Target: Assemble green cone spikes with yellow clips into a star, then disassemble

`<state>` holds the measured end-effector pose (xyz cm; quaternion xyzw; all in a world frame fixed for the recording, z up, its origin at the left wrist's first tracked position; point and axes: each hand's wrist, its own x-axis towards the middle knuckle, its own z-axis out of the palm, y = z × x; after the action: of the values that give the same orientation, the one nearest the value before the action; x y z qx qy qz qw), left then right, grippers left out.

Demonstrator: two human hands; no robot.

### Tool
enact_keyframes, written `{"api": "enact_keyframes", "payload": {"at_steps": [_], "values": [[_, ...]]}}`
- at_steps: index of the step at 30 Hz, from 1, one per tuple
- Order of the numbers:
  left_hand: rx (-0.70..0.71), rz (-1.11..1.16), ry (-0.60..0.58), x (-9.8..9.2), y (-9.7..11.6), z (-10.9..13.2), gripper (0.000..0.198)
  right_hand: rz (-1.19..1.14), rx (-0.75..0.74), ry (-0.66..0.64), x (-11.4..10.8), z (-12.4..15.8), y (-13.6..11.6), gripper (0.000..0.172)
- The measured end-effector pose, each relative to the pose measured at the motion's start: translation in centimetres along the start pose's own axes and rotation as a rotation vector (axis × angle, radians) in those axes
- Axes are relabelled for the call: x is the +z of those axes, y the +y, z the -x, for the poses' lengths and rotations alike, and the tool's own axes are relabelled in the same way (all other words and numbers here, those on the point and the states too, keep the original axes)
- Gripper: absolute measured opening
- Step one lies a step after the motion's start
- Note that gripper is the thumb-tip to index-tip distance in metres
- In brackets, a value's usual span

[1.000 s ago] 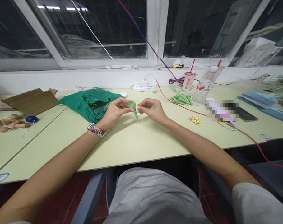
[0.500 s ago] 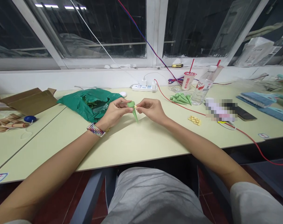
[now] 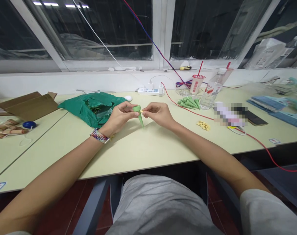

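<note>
My left hand (image 3: 121,117) pinches a green plastic spike (image 3: 140,120) near its wide collar, the pointed end hanging down over the table (image 3: 143,150). Against the spike's side, my right hand (image 3: 159,114) holds a small pale-yellow piece (image 3: 141,111) between thumb and fingertips. The piece is mostly covered by the fingers, so its shape is unclear. A small pile of similar yellow pieces (image 3: 203,125) lies to the right of my right forearm. Farther back is a heap of several green spikes (image 3: 189,102).
A torn green plastic bag (image 3: 82,109) sits behind my left hand. Brown cardboard (image 3: 28,106) and a blue ball (image 3: 29,124) are at the left. A water bottle (image 3: 211,93), a cup with a straw (image 3: 196,84), a power strip (image 3: 150,91) and a red cable (image 3: 261,143) occupy the back and right.
Both hands keep the same grip, with the spike and yellow piece almost still. The whole view has shifted very slightly.
</note>
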<state>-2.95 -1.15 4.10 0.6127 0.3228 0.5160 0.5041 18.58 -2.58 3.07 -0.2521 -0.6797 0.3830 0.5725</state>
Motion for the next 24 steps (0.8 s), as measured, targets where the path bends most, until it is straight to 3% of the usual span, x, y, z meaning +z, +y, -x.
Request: {"api": "enact_keyframes", "payload": {"at_steps": [6,10,15,17,19,24], "values": [[0.069,-0.087,-0.031,0.4,0.3,0.0,0.046,0.027,0.016,0.019,0.1,0.0,0.7,0.034],[0.03,-0.068,-0.112,1.0,0.6,0.1,0.049,0.058,0.019,0.025,0.5,0.1,0.7,0.032],[0.001,-0.142,-0.138,1.0,0.7,0.3,0.052,0.173,0.046,-0.105,-0.4,0.1,-0.4,0.022],[-0.007,-0.165,-0.126,0.9,0.7,0.3,0.051,0.288,0.062,-0.152,-2.3,0.5,-1.2,0.025],[-0.028,-0.176,-0.106,0.9,0.7,0.3,0.053,0.458,0.09,-0.179,-5.5,1.2,-2.3,0.027],[-0.051,-0.157,-0.086,1.2,0.4,0.2,0.053,0.981,0.335,-0.218,-17.0,4.3,-6.1,0.016]]}}
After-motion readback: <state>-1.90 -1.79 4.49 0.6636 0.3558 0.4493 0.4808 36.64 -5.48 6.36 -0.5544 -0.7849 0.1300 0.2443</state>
